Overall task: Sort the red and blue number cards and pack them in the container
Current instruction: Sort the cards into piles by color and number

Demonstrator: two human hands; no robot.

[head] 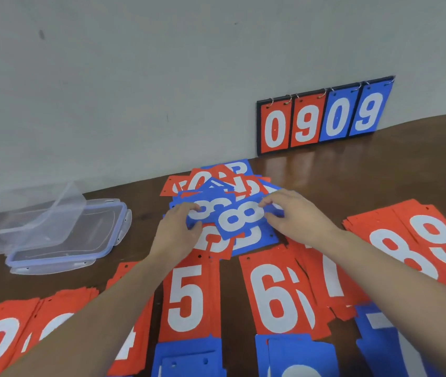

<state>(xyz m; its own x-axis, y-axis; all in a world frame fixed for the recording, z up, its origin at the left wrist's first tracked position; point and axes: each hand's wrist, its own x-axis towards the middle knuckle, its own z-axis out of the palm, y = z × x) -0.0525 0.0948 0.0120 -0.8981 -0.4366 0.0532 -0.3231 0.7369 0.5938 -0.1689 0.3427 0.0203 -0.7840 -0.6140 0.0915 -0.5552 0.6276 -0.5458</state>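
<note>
- number cards in red and blue lie on a brown table (379, 170) that meets a grey wall (162, 77) along its far edge.
- the unsorted pile (222, 186) of mixed cards sits near the middle, close to the wall; bare wood shows between it and the scoreboard (322, 118), and also between it and the container.
- the left hand (178, 229) pinches a blue 8 card (205, 209) at its near-left end, thumb under, fingers curled over the top.
- the right hand (295, 213) pinches a second blue 8 card (241, 217) at its right end, fingers bent round the edge; the two cards overlap, on top of the pile.
- sorted red stacks run in a row along the near side: a red 5 stack (188, 295), a red 6 stack (276, 295), a red 8 stack (404, 257) and a red 9 stack (445, 240), lying just beside or overlapping each other.
- blue stacks (189, 357) lie at the bottom edge of the view, touching the red ones.
- the clear plastic container (7, 227) lies at far left, resting on its lid (80, 240), well apart from the hands.
- the scoreboard leans upright against the wall, showing 0 9 0 9.
</note>
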